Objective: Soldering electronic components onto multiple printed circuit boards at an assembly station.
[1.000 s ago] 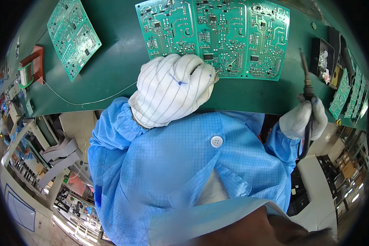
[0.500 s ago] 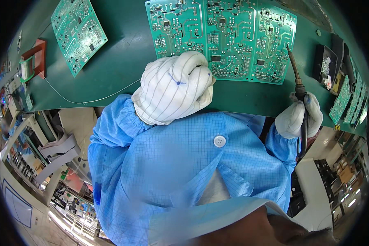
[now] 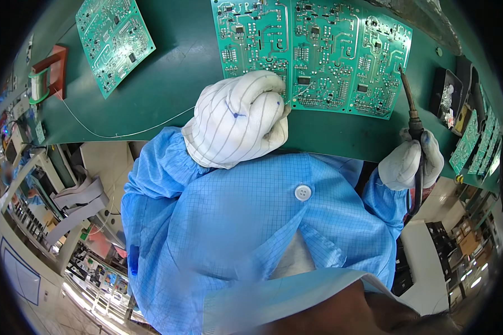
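Note:
My left hand, in a white striped glove, is closed in front of the near edge of a green circuit board panel. Thin solder wire runs into this fist from the left, and its short free end pokes out over the middle of the panel. My right hand, gloved too, grips a soldering iron by its dark handle. The iron points up and away, with its tip at the right part of the panel; whether it touches a joint is too small to tell.
A solder spool sits on a red-brown holder at the left. Nearby lies another circuit board. To the right stand a black box with bright scraps and several upright boards. A greyish, partly see-through object hangs over the far right.
The view has shifted a little, so the panel appears farther right. Relative to the panel, my left hand and the wire's end have moved slightly left. Both hands keep their grips.

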`<action>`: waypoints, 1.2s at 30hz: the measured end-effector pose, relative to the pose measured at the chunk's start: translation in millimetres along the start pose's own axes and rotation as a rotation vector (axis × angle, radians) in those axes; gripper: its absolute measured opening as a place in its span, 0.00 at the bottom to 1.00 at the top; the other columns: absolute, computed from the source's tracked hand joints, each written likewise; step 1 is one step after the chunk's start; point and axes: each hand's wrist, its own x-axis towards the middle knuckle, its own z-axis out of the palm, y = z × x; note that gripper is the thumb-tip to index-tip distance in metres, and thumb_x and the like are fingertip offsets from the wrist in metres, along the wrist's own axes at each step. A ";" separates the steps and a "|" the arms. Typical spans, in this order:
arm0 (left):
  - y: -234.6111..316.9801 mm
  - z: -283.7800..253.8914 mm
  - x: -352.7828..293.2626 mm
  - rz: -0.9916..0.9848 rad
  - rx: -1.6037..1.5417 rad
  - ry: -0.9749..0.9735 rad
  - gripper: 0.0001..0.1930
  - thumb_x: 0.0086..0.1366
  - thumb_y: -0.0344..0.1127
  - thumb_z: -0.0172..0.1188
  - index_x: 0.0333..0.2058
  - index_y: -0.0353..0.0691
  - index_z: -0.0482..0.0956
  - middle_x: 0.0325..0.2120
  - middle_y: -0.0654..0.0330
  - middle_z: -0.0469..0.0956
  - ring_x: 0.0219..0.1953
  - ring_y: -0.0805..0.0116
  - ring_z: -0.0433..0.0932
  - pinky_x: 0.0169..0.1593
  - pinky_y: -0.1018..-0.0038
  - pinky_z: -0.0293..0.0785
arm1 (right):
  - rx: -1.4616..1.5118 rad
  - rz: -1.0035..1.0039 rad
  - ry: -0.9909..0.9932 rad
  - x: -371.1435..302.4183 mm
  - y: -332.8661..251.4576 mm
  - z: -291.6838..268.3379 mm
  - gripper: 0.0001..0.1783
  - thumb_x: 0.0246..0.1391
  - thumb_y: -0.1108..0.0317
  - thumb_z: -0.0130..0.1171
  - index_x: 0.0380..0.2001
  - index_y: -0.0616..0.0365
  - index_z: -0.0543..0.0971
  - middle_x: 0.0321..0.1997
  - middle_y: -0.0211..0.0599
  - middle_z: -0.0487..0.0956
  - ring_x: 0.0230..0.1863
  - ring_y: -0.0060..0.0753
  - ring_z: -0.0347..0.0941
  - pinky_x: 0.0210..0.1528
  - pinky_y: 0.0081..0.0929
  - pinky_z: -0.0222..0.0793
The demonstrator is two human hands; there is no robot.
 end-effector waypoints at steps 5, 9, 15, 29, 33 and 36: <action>-2.8 4.7 2.8 -0.007 0.018 0.015 0.13 0.45 0.21 0.69 0.30 0.40 0.77 0.37 0.54 0.82 0.34 0.58 0.85 0.35 0.70 0.83 | -0.077 -0.054 0.043 -3.3 -4.0 7.3 0.23 0.67 0.58 0.50 0.40 0.73 0.81 0.32 0.49 0.82 0.32 0.31 0.77 0.43 0.24 0.71; -2.5 2.8 4.6 -0.025 0.040 -0.022 0.13 0.47 0.21 0.71 0.31 0.40 0.78 0.38 0.56 0.82 0.37 0.59 0.85 0.35 0.71 0.83 | 0.041 -0.082 0.073 -1.4 -1.7 8.3 0.18 0.68 0.64 0.50 0.42 0.72 0.80 0.34 0.52 0.82 0.33 0.35 0.79 0.43 0.29 0.74; -1.6 5.4 4.6 0.002 0.061 -0.027 0.11 0.49 0.24 0.71 0.31 0.38 0.79 0.47 0.51 0.82 0.44 0.56 0.86 0.36 0.70 0.83 | 0.158 -0.333 -0.128 7.2 3.7 -1.7 0.09 0.67 0.79 0.49 0.45 0.70 0.76 0.37 0.57 0.81 0.35 0.44 0.81 0.42 0.39 0.80; 9.5 -3.4 -7.2 0.098 -0.033 -0.149 0.12 0.50 0.29 0.73 0.32 0.41 0.79 0.48 0.49 0.83 0.43 0.59 0.87 0.36 0.73 0.82 | 0.087 -0.418 -0.109 7.2 12.3 -12.5 0.14 0.67 0.77 0.53 0.55 0.66 0.73 0.42 0.68 0.82 0.38 0.48 0.85 0.45 0.38 0.83; 12.1 -1.8 -6.8 0.102 -0.077 -0.186 0.13 0.51 0.30 0.73 0.34 0.40 0.80 0.49 0.50 0.82 0.43 0.60 0.87 0.35 0.73 0.83 | 0.105 -0.372 -0.167 9.9 5.9 -14.2 0.15 0.67 0.77 0.54 0.55 0.66 0.73 0.43 0.69 0.81 0.38 0.48 0.85 0.46 0.38 0.83; 13.4 -1.4 -6.3 0.085 -0.074 -0.200 0.14 0.52 0.31 0.73 0.37 0.39 0.81 0.49 0.51 0.81 0.43 0.59 0.86 0.36 0.72 0.84 | 0.069 -0.348 -0.160 9.4 5.0 -14.6 0.18 0.65 0.81 0.55 0.56 0.59 0.72 0.40 0.52 0.79 0.35 0.40 0.83 0.41 0.32 0.82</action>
